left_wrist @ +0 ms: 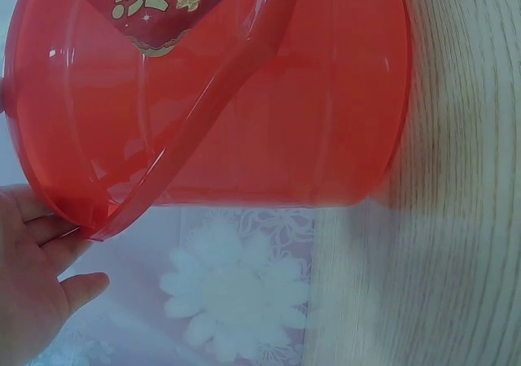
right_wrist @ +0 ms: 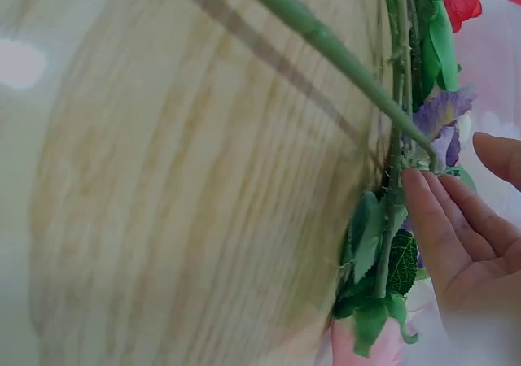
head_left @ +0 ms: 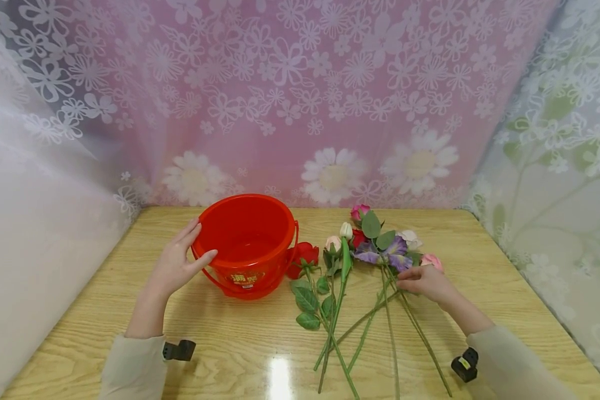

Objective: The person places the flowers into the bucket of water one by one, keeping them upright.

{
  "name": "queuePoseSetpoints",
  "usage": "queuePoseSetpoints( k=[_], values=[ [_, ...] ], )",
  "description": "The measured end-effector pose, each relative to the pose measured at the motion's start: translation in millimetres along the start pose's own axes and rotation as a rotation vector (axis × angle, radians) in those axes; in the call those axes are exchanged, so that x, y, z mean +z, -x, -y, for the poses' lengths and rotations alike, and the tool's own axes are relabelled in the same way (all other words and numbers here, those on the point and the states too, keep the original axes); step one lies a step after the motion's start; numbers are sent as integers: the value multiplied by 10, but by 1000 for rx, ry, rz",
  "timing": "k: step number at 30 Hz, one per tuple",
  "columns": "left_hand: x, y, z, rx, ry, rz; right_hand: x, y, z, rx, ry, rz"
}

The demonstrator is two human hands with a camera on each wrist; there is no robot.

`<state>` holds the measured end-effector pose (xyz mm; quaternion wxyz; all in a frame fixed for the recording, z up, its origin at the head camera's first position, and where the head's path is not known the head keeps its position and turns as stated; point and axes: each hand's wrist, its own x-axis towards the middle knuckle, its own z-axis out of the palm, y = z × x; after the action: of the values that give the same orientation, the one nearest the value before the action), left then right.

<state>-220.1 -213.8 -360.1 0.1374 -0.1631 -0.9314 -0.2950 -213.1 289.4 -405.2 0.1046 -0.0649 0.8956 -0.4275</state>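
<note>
A red plastic bucket [head_left: 260, 284] with gold lettering stands upright on the left of the table. My left hand [head_left: 172, 269] rests at its left rim, fingers extended against the outside. The left wrist view shows the thumb [left_wrist: 85, 291] away from the wall. Over on the right, my right hand [head_left: 427, 283] reaches among artificial flowers. Its fingertips are right at a green stem [right_wrist: 326, 45] below a purple iris [head_left: 399, 262], and its thumb [right_wrist: 496, 154] is spread apart from the fingers. A pink rose [head_left: 431, 261] lies just behind that hand.
Beside the bucket lie a red rose [head_left: 307, 253], a white tulip [head_left: 346, 230] and several other flowers, their stems crossing toward the front. The bucket's handle [head_left: 296, 241] hangs down. Floral curtains [head_left: 300, 100] enclose the wooden table [head_left: 230, 350] at the back and sides.
</note>
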Motion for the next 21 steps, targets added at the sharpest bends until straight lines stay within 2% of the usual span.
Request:
queuePoseSetpoints(
  k=[5,17,21],
  values=[
    [1,1,-2,-3,2,1,14,-38,-40,-9,28,-7],
    [11,6,6,12,9,-20,40,-152,-22,-39,246,-65],
    [13,5,11,18,16,-26,47,-180,-29,-5,226,-52]
  ],
)
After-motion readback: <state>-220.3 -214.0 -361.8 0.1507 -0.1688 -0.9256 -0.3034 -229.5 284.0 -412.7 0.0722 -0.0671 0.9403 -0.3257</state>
